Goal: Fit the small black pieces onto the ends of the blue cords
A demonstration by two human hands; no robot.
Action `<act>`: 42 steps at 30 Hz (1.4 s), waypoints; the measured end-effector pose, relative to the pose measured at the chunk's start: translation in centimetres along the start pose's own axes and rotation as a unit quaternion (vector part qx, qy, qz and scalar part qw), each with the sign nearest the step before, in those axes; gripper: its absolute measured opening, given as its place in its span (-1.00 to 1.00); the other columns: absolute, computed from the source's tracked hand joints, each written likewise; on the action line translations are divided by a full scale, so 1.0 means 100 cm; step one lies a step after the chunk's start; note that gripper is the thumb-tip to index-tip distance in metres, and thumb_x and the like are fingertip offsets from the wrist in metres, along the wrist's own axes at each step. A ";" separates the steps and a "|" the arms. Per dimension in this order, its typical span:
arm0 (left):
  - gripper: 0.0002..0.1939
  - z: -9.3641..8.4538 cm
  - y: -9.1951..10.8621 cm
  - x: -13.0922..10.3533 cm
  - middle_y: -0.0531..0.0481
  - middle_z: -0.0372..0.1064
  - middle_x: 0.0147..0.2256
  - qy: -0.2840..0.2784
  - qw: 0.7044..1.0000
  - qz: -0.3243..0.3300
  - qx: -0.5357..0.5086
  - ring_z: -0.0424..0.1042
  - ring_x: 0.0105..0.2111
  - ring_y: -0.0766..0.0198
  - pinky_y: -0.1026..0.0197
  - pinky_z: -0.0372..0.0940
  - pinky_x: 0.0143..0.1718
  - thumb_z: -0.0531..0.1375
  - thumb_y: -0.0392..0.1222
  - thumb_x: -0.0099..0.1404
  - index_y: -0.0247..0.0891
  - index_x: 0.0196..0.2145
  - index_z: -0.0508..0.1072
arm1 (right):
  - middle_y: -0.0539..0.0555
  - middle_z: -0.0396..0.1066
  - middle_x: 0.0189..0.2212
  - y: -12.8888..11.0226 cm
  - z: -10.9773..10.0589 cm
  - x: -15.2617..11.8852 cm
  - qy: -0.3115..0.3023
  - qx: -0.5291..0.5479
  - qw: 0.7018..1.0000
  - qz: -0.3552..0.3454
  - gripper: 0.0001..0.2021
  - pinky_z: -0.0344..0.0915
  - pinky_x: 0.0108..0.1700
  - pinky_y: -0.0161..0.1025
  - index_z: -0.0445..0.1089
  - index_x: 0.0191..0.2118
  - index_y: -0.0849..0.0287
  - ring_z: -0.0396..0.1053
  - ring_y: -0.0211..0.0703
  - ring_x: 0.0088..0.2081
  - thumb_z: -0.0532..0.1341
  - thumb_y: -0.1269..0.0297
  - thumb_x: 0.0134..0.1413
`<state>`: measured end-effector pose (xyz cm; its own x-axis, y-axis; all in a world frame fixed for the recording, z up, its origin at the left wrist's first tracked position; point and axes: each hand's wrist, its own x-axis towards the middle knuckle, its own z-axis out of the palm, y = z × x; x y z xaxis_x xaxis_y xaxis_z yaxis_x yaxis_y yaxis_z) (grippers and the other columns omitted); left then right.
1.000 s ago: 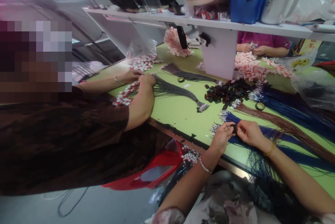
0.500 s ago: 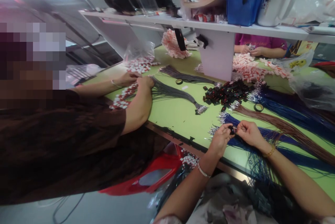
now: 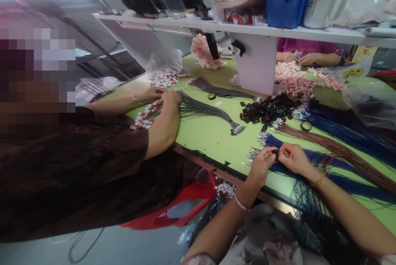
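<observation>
My left hand (image 3: 261, 165) pinches a small black connector (image 3: 275, 154) above the near edge of the green table. Touching or nearly touching it from the right is my right hand (image 3: 291, 157), its fingers pressed together; whatever they grip is too small to make out. Blue wires (image 3: 318, 158) with silvery tips lie beneath and beside both hands. Just behind runs a bundle of brown wires (image 3: 321, 138). A heap of black connectors (image 3: 266, 110) lies farther back on the green table (image 3: 204, 133).
At the left a person's forearms (image 3: 165, 126) reach over red-and-white pieces (image 3: 148, 115) and grey wires (image 3: 210, 110). Another person's hands (image 3: 298, 58) are across the table. A white shelf (image 3: 198, 23) spans above, holding a blue bin (image 3: 286, 9). Tape rolls lie on the table.
My two hands have come slightly closer together around the black connector, which shows less between the fingers. The person across the table has shifted their hands a little.
</observation>
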<state>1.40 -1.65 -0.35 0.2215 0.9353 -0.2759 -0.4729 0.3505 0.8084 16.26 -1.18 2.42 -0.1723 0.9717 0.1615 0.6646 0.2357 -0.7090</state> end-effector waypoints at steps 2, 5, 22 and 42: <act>-0.65 0.001 0.000 -0.001 -0.03 0.40 -0.37 0.003 0.999 0.009 0.031 0.36 -0.37 0.34 0.26 0.27 -0.26 0.37 -0.16 -0.05 -0.31 -0.27 0.47 | -0.09 0.19 -0.68 0.001 -0.002 0.000 -0.007 0.005 1.000 -0.010 -0.86 -0.02 -0.54 -0.40 0.24 -0.57 0.17 0.07 -0.36 -0.63 0.12 0.34 -0.05; -0.64 0.001 0.000 -0.001 -0.03 0.40 -0.38 0.011 1.000 -0.006 0.028 0.36 -0.40 0.35 0.26 0.28 -0.30 0.38 -0.15 -0.06 -0.32 -0.28 0.47 | -0.08 0.22 -0.65 0.002 -0.007 0.001 -0.043 0.026 0.998 -0.035 -0.86 0.01 -0.52 -0.40 0.27 -0.52 0.19 0.10 -0.36 -0.60 0.09 0.35 0.00; -0.67 0.036 -0.004 -0.082 -0.15 0.44 -0.16 -0.316 0.845 0.236 0.361 0.37 -0.10 0.06 0.04 0.21 0.02 0.13 -0.31 0.16 -0.14 -0.11 0.50 | -0.03 0.31 -0.50 -0.004 -0.024 0.007 -0.149 -0.001 0.989 -0.020 -0.85 0.08 -0.42 -0.36 0.32 -0.39 0.18 0.20 -0.29 -0.47 0.15 0.21 0.07; -0.68 -0.015 0.074 0.119 -0.11 0.34 -0.20 -0.068 0.729 0.209 0.648 0.32 -0.22 0.18 0.19 0.19 -0.13 0.11 -0.49 -0.01 -0.24 -0.35 0.54 | 0.05 0.32 -0.37 0.004 0.017 -0.010 -0.068 -0.128 0.989 -0.016 -0.93 0.09 -0.28 -0.31 0.34 -0.32 0.16 0.27 -0.20 -0.32 0.12 0.33 0.10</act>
<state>-0.74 12.11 1.54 0.4131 0.9030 0.1181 0.6610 -0.3865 0.6431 15.49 -2.13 0.82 -0.2803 0.9570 0.0743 0.8169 0.2785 -0.5051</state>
